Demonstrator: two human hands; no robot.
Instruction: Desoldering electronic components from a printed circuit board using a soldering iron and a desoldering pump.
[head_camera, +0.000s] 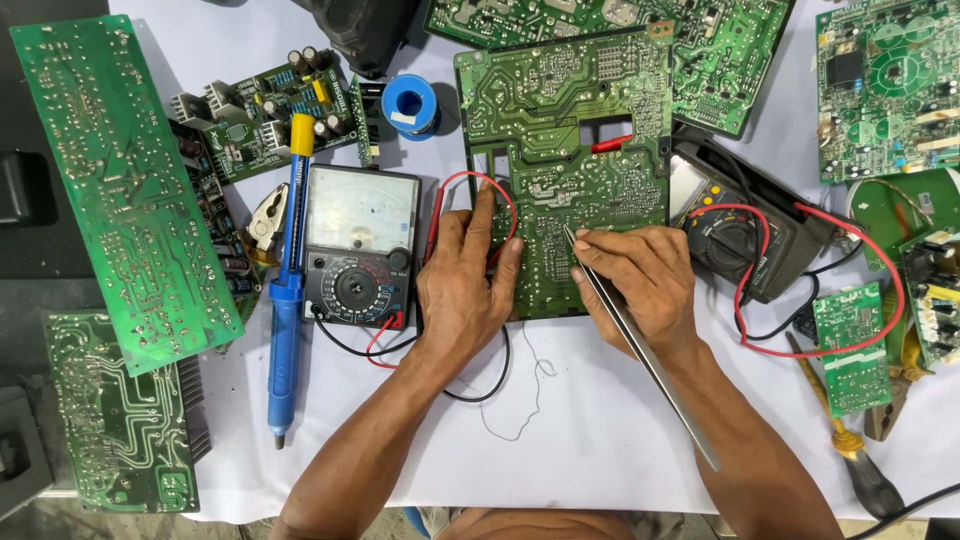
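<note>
At the centre of the white-covered bench (600, 420), the large green circuit board (565, 170) lies solder side up. The left hand (465, 285) presses flat on its lower edge, fingers spread and grasping nothing. The right hand (640, 275) pinches metal tweezers (640, 350), tip touching the board. Both meters (360, 245) lie unused alongside; probing appears under way, not finished.

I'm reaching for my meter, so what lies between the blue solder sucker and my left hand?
In the head view, the analog meter lies between the blue solder sucker and your left hand, with its red and black leads curling beside it.
</note>
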